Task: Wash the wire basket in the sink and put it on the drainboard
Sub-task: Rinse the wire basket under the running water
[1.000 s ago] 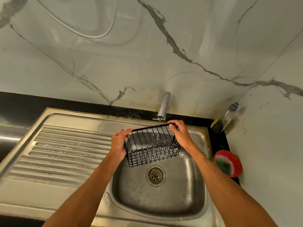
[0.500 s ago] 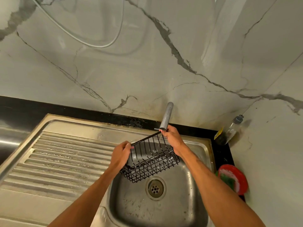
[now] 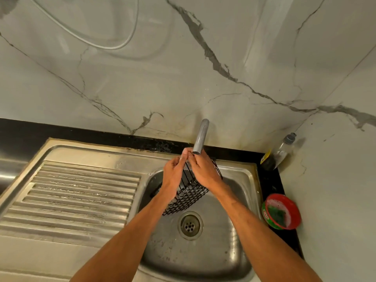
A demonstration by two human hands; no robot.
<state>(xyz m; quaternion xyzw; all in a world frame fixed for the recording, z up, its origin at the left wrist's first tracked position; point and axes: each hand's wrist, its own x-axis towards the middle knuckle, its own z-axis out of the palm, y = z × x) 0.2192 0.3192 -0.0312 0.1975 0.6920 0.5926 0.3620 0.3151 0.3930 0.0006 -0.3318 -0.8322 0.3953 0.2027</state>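
Nearest, the steel sink [image 3: 213, 253] is seen with its drain [image 3: 190, 225] at the bottom. Just above the drain, the black wire basket [image 3: 188, 197] is held tilted on end over the basin. Its upper rim is pinched in the grip of the left hand [image 3: 174, 176], and the grip of the right hand [image 3: 203, 169] is closed on the same edge beside it, directly under the tap [image 3: 201, 137]. The ribbed drainboard [image 3: 77, 198] lies to the left; a red tub [image 3: 293, 208] and a bottle [image 3: 279, 152] are set on the black table [image 3: 270, 180] to the right.
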